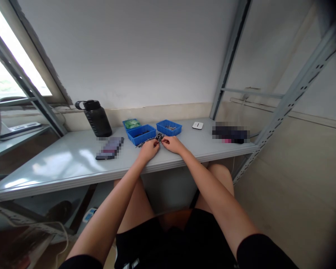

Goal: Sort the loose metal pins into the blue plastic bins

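Note:
My left hand (pixel 150 148) and my right hand (pixel 171 144) meet at the front of a pile of small, thin dark and silver pieces (pixel 159 136) on the grey shelf top (pixel 182 151). Both hands have their fingers bent and pinched together, the fingertips nearly touching each other. Whatever is between them is too small to make out. Just behind my left hand stands a blue tray (pixel 137 140) with dark small pieces in it. A second blue tray (pixel 177 131), holding some silvery thin pieces, sits behind my right hand.
A blue container with green contents (pixel 132 123) adjoins the left tray. Farther left are a black water bottle (pixel 98 119) and a blurred flat object (pixel 110 148). To the right lie a white square card (pixel 198 126) and a blurred dark item (pixel 230 133). Metal uprights (pixel 231 56) frame the shelf.

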Demonstrator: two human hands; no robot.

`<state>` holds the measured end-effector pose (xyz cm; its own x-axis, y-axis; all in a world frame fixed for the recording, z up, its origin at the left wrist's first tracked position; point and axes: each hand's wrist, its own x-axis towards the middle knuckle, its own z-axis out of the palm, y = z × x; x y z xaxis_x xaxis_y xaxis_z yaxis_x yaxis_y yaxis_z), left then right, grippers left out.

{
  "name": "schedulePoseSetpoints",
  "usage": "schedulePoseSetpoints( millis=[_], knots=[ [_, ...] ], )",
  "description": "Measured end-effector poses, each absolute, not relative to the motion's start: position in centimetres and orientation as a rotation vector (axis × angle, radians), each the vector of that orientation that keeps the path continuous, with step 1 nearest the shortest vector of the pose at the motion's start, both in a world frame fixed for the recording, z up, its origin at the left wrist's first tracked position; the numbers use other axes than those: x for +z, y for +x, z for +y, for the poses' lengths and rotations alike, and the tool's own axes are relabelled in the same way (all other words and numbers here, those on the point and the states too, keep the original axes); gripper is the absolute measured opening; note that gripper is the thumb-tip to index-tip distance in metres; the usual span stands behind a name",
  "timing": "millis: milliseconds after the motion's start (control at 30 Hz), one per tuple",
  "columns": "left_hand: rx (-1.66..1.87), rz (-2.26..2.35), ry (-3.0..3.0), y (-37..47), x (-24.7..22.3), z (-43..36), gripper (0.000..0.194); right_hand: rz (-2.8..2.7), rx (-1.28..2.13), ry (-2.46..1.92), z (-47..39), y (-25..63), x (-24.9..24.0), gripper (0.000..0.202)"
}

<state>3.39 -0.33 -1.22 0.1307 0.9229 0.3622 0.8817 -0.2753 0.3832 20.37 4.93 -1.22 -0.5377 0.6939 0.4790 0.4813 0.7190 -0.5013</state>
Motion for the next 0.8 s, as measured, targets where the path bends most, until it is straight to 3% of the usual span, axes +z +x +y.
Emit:
schedulePoseSetpoints(
  millis=[800],
  knots=[
    [0.943, 1.818, 2.278, 3.37, -1.36, -0.18, 0.024, -2.279, 0.387, -0.865, 5.09, 20.40, -1.39, 0.017]
  ],
)
